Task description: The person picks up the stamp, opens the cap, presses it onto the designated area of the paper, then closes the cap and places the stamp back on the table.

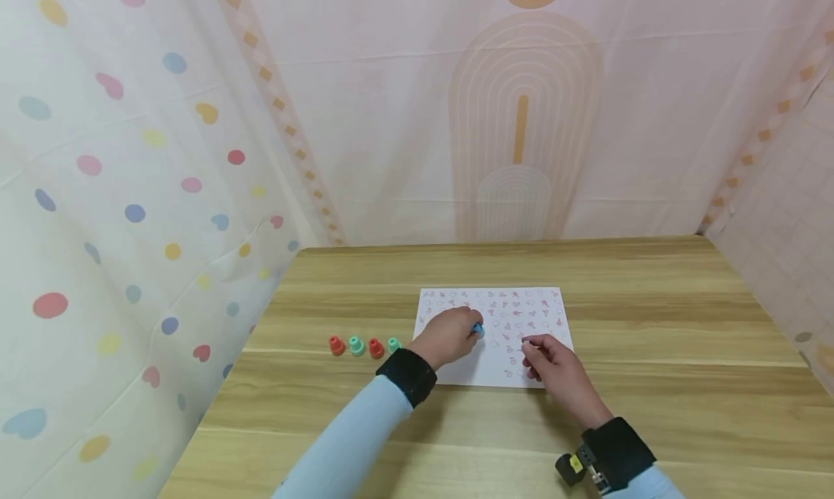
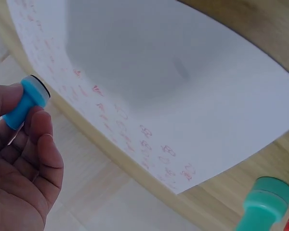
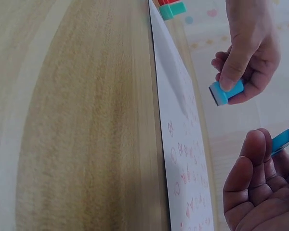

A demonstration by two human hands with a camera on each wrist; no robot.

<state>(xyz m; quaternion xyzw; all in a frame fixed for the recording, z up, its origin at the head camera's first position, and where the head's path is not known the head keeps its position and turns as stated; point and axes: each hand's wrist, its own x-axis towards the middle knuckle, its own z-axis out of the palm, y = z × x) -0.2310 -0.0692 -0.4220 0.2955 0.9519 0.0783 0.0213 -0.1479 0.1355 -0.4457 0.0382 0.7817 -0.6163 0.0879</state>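
My left hand (image 1: 449, 334) pinches a small blue toy stamp (image 2: 21, 109) between thumb and fingers, above the white paper (image 1: 469, 368). A dark-edged, pale band shows at the stamp's wide end, which faces away from the palm in the left wrist view. Over the paper's lower right part, my right hand (image 1: 554, 368) pinches a small, flat blue piece that looks like a stamp cap (image 3: 281, 141). The hands are apart. Rows of small red printed figures cover the paper's upper and right parts, while its lower left is plain white.
Left of the paper stand a red stamp (image 1: 336, 345), a green stamp (image 1: 356, 346), a second red stamp (image 1: 376, 348) and another green stamp (image 1: 394, 345) in a row. The wooden table (image 1: 651, 325) runs back to a patterned curtain (image 1: 391, 122).
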